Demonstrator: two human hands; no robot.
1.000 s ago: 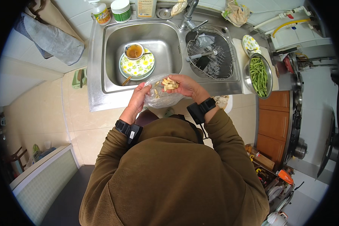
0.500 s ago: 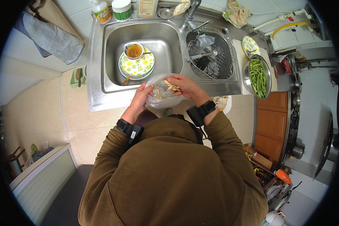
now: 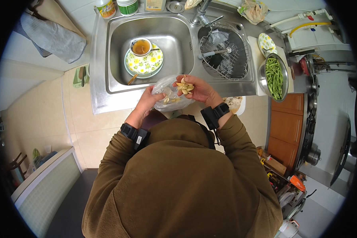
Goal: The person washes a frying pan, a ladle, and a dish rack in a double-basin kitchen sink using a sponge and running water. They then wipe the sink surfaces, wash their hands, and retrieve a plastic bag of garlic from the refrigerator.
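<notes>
My left hand (image 3: 150, 99) grips the rim of a clear plastic bag (image 3: 162, 88), thumb on top, just in front of the sink's near edge. A few pale pieces that look like garlic cloves show inside the bag. In my right hand (image 3: 202, 90), palm turned up beside the bag, lies a small heap of peeled garlic cloves (image 3: 185, 86), with the fingers curled round it. The bag hangs between both hands, over the front of the counter.
In the left basin (image 3: 174, 47) a bowl of brownish liquid (image 3: 141, 47) rests on flowered plates (image 3: 144, 66) beside chopsticks (image 3: 132, 79). A wire rack (image 3: 238, 71) sits in the right basin. Further right stands a metal bowl of green beans (image 3: 274, 79). A bin (image 3: 240, 108) stands below the counter.
My right hand has turned its palm upward, so more garlic cloves show in it. My left hand still holds the bag. The whole view has shifted slightly.
</notes>
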